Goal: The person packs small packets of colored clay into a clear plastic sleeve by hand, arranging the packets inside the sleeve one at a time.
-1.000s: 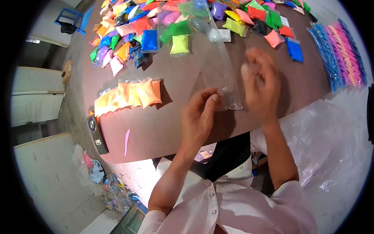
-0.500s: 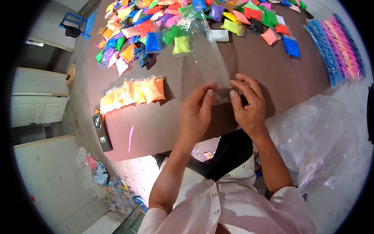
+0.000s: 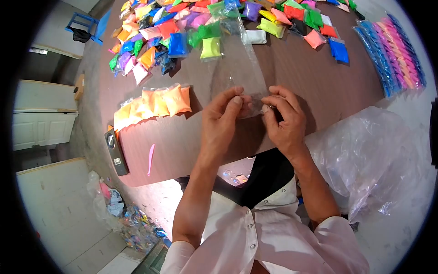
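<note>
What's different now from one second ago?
The right hand was away from the clear bag; it has moved left to the bag's near corner. I can't tell whether it grips it. The left hand still holds the bag's near edge. The orange packets and pink stick stayed put.

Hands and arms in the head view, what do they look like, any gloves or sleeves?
The left hand and right hand wear no gloves, and no watch or band shows at either wrist. Both forearms are bare. The short sleeves of a whitish shirt end near the elbows; round buttons run down its front.
</note>
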